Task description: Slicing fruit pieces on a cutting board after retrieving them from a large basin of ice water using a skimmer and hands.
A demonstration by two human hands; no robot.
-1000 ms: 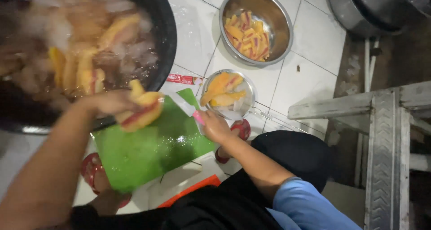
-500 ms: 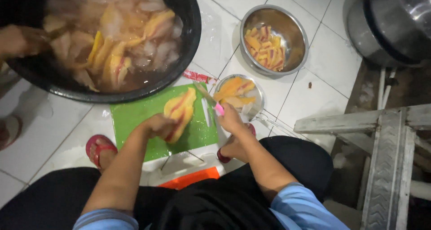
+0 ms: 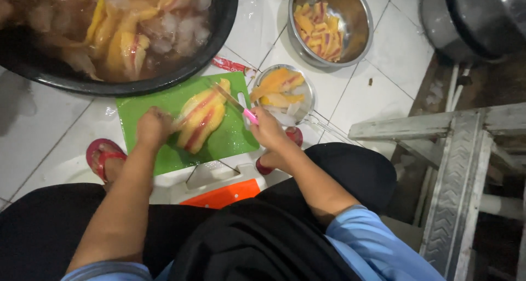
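**Kid:** What is your left hand doing?

**Me:** My left hand is pressing down on the end of a long yellow and red fruit piece. I think that keeps it from sliding. It lies in the middle of the green cutting board.

**Kid:** And the other hand?

**Me:** My right hand is closed tight around the pink handle of a small knife. The blade points away from me and rests across the top end of the fruit.

**Kid:** Why is the board up on that box?

**Me:** It sits on a white and orange box on the floor, between my knees. That probably makes it easy to reach while I sit low.

**Kid:** What is in the big black tub?

**Me:** The black tub touches the far edge of the board. It holds water, ice and more fruit pieces.

**Kid:** And the shiny bowls?

**Me:** The small bowl is just beside the board's far right corner, near my knife hand. It has big slices in it. The bigger metal bowl is farther off on the floor tiles, with little cut strips inside.
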